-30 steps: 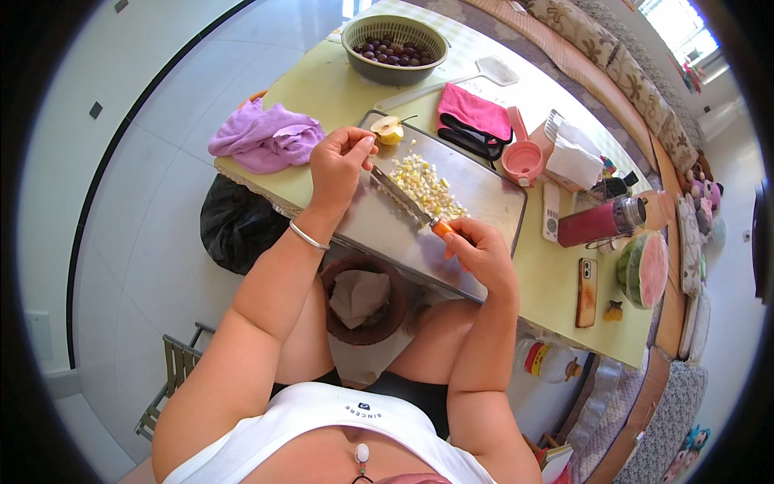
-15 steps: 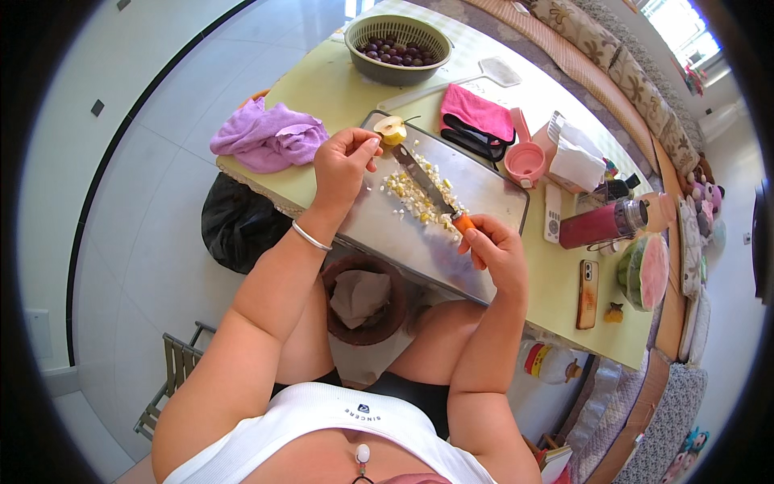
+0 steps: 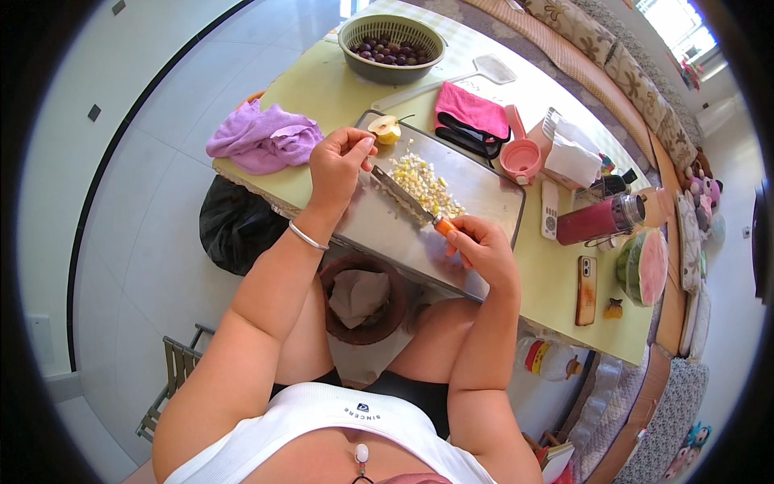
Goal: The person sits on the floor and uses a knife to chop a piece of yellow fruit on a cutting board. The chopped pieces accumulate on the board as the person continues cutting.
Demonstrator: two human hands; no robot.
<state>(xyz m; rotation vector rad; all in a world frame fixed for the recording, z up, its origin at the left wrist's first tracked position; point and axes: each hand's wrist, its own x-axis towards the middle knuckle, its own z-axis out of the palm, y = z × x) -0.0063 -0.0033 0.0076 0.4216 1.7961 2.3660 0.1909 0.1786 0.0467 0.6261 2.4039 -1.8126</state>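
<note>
Gripping a knife (image 3: pixel 407 198), right hand (image 3: pixel 482 252) chops diced fruit (image 3: pixel 422 181); left hand (image 3: pixel 337 163) pinched beside apple half (image 3: pixel 385 128).

The scene is brightly lit by daylight from a window (image 3: pixel 673 24) at upper right. Glare is seen on the floor (image 3: pixel 193 97). Straight edges are bent near the dark rim; focus is sharp centrally.

The cutting tray (image 3: pixel 476 194) is brushed metal with a dull sheen. The knife (image 3: pixel 407 200) has a bright steel blade and a smooth orange plastic handle. The desk (image 3: pixel 322 89) looks matt and pale green. The purple cloth (image 3: pixel 262 137) is soft and crumpled; the basket (image 3: pixel 393 48) is ribbed plastic; the floor (image 3: pixel 145 161) is glossy tile.
</note>
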